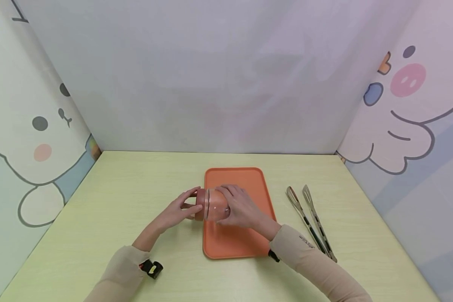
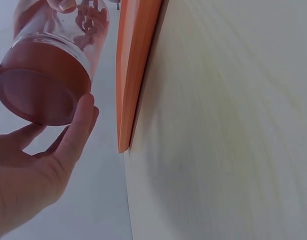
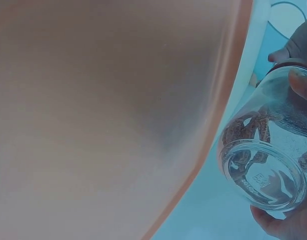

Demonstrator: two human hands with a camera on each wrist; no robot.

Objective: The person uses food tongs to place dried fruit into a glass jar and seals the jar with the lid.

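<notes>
A clear glass jar with a reddish-brown lid is held on its side above the orange tray. My left hand grips the lid, its thumb and fingers spread round the rim. My right hand holds the glass body near the base. In the left wrist view the flat top of the lid faces the camera. Brownish shapes show through the jar's glass in the right wrist view; what they are I cannot tell.
To the right of the tray lies a pair of metal tongs with dark parts on the arms, tips pointing away. The pale wooden table is bounded by a plain back curtain and cartoon-printed side curtains.
</notes>
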